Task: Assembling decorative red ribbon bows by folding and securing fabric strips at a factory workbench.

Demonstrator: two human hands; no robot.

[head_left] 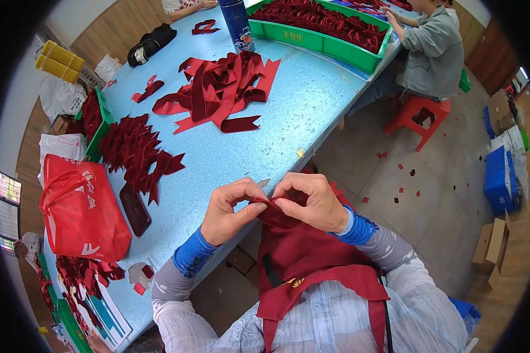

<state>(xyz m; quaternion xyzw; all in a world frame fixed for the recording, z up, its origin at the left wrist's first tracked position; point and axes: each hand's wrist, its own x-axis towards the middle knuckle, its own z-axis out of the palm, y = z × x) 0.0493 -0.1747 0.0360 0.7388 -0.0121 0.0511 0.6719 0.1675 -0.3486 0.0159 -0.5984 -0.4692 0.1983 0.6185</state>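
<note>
Above my lap, at the near edge of the table, both hands meet over a dark red ribbon (277,217). My left hand (232,207) pinches it between thumb and forefinger. The thumb and fingers of my right hand (313,203) close on the same piece, fingertips nearly touching the left ones. Part of the ribbon is hidden by the fingers, and it blends with the dark red apron (312,250) below. On the table ahead lies a loose heap of red ribbon strips (218,94). To the left sits a pile of folded ribbon bows (132,147).
Left: a red bag (82,206), a dark phone (135,209), a green crate (102,126). At the back, a blue bottle (237,26) stands beside a green tray (312,41) of ribbon pieces. A person in grey (433,53) sits on a red stool (418,115), far right.
</note>
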